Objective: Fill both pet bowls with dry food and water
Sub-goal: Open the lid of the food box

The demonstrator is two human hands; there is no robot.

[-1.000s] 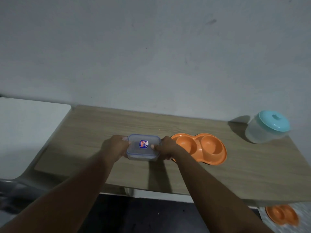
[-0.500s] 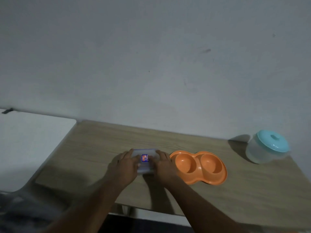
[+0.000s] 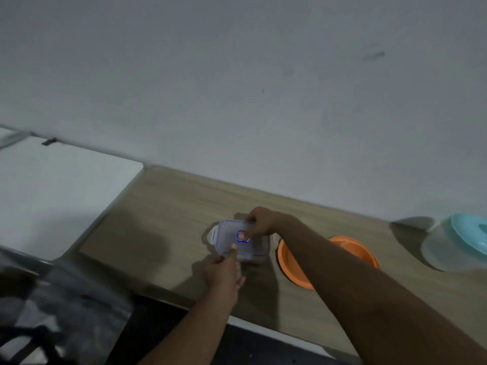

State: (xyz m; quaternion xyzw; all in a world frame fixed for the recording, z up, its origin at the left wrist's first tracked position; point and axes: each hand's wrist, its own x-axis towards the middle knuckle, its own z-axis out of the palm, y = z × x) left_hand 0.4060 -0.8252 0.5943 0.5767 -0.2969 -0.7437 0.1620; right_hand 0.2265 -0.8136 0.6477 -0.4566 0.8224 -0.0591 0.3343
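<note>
Both my hands on clear lidded container (image 3: pixel 232 241), on wooden table (image 3: pixel 163 219): my right hand (image 3: pixel 261 222) grips far lid edge, my left hand (image 3: pixel 224 272) pinches near edge. Just right of container: orange double pet bowl (image 3: pixel 350 248), partly behind my forearm. Far right: teal-lidded tub (image 3: pixel 456 246).

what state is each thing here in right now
food container, on the table, lid on, left side clip flipped out
left hand, pinches the container's near edge, thumb on the lid
right hand, grips the lid's far edge
orange pet bowl, on the table, partly hidden, visible part looks empty
round tub, upright, teal lid on
</note>
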